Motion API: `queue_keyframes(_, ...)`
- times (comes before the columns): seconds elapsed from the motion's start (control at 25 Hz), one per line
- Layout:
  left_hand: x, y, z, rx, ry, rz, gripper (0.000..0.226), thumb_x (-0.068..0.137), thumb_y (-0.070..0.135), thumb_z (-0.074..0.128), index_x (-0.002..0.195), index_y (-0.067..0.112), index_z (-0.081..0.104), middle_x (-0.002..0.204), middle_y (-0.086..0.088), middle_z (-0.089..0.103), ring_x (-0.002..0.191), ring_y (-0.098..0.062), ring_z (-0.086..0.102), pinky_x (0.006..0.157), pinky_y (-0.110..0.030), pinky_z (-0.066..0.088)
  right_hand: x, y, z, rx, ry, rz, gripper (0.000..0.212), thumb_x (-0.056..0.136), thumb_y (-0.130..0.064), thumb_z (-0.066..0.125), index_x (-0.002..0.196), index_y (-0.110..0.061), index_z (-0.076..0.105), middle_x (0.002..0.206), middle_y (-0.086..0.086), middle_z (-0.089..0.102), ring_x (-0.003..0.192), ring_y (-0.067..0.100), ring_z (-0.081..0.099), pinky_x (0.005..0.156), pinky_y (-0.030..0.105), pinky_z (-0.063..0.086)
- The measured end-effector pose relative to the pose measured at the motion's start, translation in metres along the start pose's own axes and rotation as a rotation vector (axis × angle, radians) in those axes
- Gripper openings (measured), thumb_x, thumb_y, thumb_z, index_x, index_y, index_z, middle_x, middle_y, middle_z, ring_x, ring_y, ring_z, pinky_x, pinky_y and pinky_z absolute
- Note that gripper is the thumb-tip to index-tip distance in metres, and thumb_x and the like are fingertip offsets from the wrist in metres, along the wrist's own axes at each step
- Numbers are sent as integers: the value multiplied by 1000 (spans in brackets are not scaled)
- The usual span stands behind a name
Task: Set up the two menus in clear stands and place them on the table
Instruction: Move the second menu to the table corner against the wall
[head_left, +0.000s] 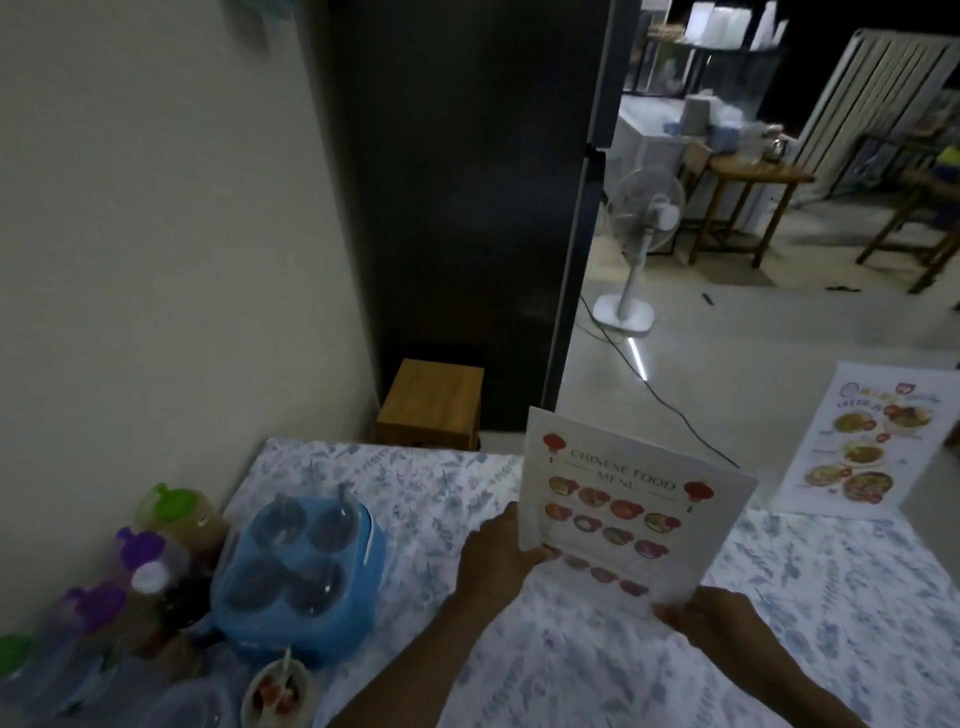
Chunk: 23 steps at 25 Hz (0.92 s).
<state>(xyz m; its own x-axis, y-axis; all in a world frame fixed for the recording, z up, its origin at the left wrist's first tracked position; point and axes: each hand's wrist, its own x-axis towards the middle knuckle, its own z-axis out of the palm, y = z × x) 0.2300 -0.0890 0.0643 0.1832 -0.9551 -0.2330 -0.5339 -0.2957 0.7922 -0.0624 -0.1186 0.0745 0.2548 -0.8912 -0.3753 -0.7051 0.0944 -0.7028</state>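
Over tablecloth, menu between both grips.

You are in a small eatery, dimly lit. The table in the lower frame wears a floral cloth, with a blue condiment caddy and sauce bottles at lower left. Two food menus stand on it. Wooden dining tables fill the upper right, beside a standing fan.
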Motion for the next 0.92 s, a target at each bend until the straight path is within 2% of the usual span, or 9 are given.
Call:
queue_keyframes(0.08, 34, -4, -32, 31, -16, 40, 69, 74, 62, 72, 131, 27, 54, 129, 2, 67, 115, -18, 64, 101, -42, 50, 21, -29, 7, -18, 29, 30, 30, 82, -39, 73, 77, -10, 74, 75, 2, 74, 78, 29, 71, 64, 29, 51)
queue_keyframes(0.2, 67, -6, -98, 64, -20, 72, 65, 85, 48, 70, 140, 21, 48, 140, 0, 58, 125, -24, 56, 108, -39, 40, 58, -90, 30, -47, 22, 0, 16, 85, -35, 73, 83, -20, 76, 84, -3, 76, 79, 20, 71, 71, 35, 58)
queue_keyframes(0.32, 96, -33, -175, -35, -17, -9, 69, 90, 35, 69, 148, 13, 39, 146, 3, 44, 129, -23, 49, 102, -24, 35, 103, -148, 74, -45, 13, -106, 12, 89, -29, 68, 91, -20, 75, 85, -9, 73, 77, 13, 71, 65, 26, 59)
queue_keyframes(0.48, 116, -106, -263, 76, 65, -64, 57, 89, 45, 68, 139, 22, 53, 130, 6, 61, 115, -16, 59, 105, -32, 42, 170, -217, 151, 13, -65, -227, 5, 89, -26, 69, 87, -28, 73, 84, -2, 75, 73, 18, 71, 60, 28, 60)
queue_keyframes(0.6, 118, -156, -309, 137, 167, -150, 53, 88, 51, 66, 134, 26, 59, 127, 4, 68, 113, -18, 64, 102, -38, 48, 214, -256, 211, 33, -169, -293, 15, 89, -17, 69, 91, -31, 68, 89, -11, 70, 76, -2, 67, 62, 13, 54)
queue_keyframes(0.64, 118, -171, -320, 152, 182, -170, 53, 87, 53, 66, 133, 27, 60, 126, 4, 68, 112, -19, 65, 101, -39, 49, 226, -264, 230, 42, -201, -314, 18, 89, -17, 69, 96, -34, 67, 95, -10, 69, 84, -5, 67, 71, 16, 57)
queue_keyframes(0.72, 121, -204, -333, 114, 190, -226, 50, 89, 47, 67, 133, 24, 61, 126, 5, 67, 113, -21, 65, 101, -40, 50, 248, -274, 263, 50, -240, -354, 26, 90, -20, 68, 111, -34, 65, 116, -2, 69, 108, 8, 66, 91, 34, 58)
queue_keyframes(0.84, 132, -246, -336, 80, 312, -344, 43, 94, 33, 65, 130, 11, 60, 127, -10, 68, 112, -29, 65, 98, -42, 52, 271, -291, 301, -1, -282, -384, 28, 95, -19, 60, 123, -19, 61, 126, 6, 65, 115, 21, 63, 94, 44, 57)
queue_keyframes(0.92, 136, -254, -338, 228, 356, -426, 32, 98, 27, 58, 116, 1, 65, 116, -17, 70, 104, -33, 67, 85, -37, 56, 283, -300, 320, -33, -269, -368, 28, 96, -19, 58, 122, -10, 60, 124, 11, 65, 111, 26, 64, 91, 47, 57)
